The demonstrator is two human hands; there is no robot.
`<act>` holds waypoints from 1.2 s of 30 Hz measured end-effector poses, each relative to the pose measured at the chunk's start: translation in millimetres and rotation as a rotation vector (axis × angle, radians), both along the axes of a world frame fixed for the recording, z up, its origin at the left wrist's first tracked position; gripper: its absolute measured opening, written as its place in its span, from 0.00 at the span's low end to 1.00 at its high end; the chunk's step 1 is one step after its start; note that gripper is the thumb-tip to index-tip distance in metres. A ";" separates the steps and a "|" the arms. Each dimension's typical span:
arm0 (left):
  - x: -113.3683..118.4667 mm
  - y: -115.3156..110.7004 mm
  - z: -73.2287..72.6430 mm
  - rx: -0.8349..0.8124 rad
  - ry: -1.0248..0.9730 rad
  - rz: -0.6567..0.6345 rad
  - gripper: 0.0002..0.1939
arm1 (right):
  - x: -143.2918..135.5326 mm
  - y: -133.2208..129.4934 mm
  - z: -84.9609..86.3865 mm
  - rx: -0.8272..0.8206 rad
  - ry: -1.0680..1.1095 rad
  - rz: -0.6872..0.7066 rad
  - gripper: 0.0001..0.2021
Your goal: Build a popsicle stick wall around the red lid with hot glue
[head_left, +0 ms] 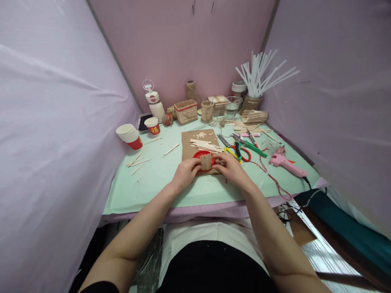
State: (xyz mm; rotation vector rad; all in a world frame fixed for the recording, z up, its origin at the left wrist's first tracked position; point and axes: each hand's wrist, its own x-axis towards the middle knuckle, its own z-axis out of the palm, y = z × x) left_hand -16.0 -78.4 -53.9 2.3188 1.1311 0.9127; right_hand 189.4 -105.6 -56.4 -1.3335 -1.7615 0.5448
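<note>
Near the front middle of the table, a round red piece [202, 154] with short wooden sticks [206, 162] standing side by side along its near edge is held between both hands. My left hand [187, 173] pinches its left side, thumb and fingertips at the rim. On the right side, my right hand [229, 166] grips it with thumb and fingers. Under and behind it lies a brown cardboard sheet [187, 142], with a pile of flat wooden sticks [205, 145] and small cut bits [201, 134] on top.
Scissors [224, 141], green-handled pliers [255, 149] and a pink glue gun [287, 162] lie to the right. Paper cups [134, 140] stand left. Along the back are a woven-looking box [186, 112], a small holder [207, 111], a water bowl [232, 108] and white strips [258, 77].
</note>
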 end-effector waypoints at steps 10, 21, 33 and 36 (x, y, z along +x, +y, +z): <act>-1.9 2.2 -5.8 0.080 -0.003 -0.018 0.08 | -3.2 -4.7 -12.3 0.051 -0.011 -0.045 0.09; -2.4 5.2 -7.3 0.145 0.013 -0.051 0.09 | -8.0 -3.0 -24.6 0.162 -0.023 -0.095 0.09; -2.9 9.4 -12.4 0.152 0.010 -0.050 0.10 | -9.9 0.0 -28.9 0.247 -0.068 -0.049 0.11; -2.7 9.5 -11.7 0.141 0.019 -0.042 0.10 | -10.2 0.3 -29.5 0.252 -0.059 -0.035 0.12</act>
